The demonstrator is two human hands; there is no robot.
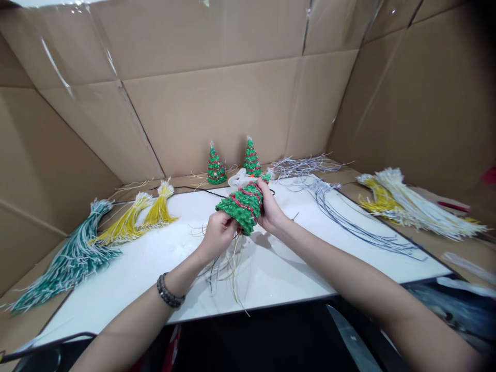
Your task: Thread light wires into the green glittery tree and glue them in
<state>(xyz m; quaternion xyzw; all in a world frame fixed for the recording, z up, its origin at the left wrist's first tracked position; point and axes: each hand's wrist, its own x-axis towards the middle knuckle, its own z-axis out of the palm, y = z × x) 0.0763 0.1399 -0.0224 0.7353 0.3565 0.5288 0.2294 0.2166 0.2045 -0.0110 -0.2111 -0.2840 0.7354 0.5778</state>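
Note:
A small beaded Christmas tree [244, 205], green with red bead garlands, is held tilted above the white board, its wide base toward me. My left hand [219, 233] is closed on the rim of the base, fingertips partly hidden beneath it. Around the tree's right side wraps my right hand [271, 209], thumb near the tip. Just behind the held tree is a white object with an orange part [243, 178], perhaps a glue gun, partly covered. Loose thin wires [232, 263] hang or lie below the base; which of them join the tree I cannot tell.
Two finished-looking beaded trees [216, 168] stand at the back. Teal strand bundles [77, 258] and yellow bundles [157, 209] lie left. Clear wires [302, 166] and dark wires [349, 222] lie right, beyond them white strands [418, 204]. Cardboard walls [217, 103] enclose the white board [132, 279].

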